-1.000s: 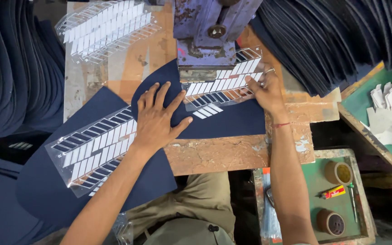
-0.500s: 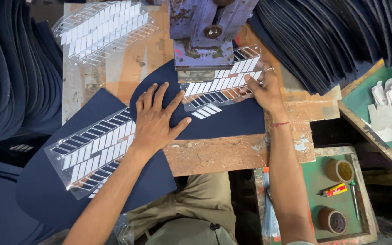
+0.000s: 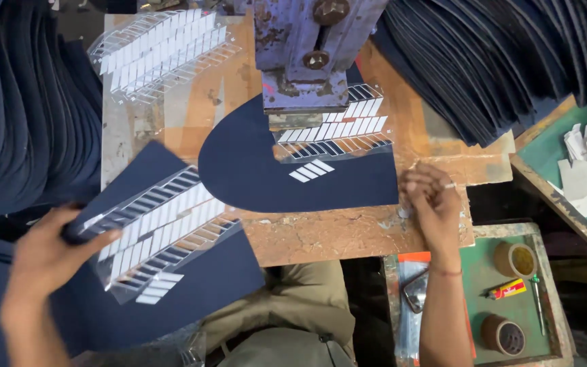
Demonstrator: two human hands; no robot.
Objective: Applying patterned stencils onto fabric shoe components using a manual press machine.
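Left hand grips a navy piece off the bench's left edge; right hand, fingers curled, rests at the front edge beside the panel.

— Do you see any packs or labels?

— Yes. A small yellow and red tube lies in the green tray at the lower right of the frame.

— Anything else there?

— Two round brown tape rolls sit above and below it. A shiny see-through packet with an orange top edge lies just left of the tray.

— Any signs or screens?

— No, none.
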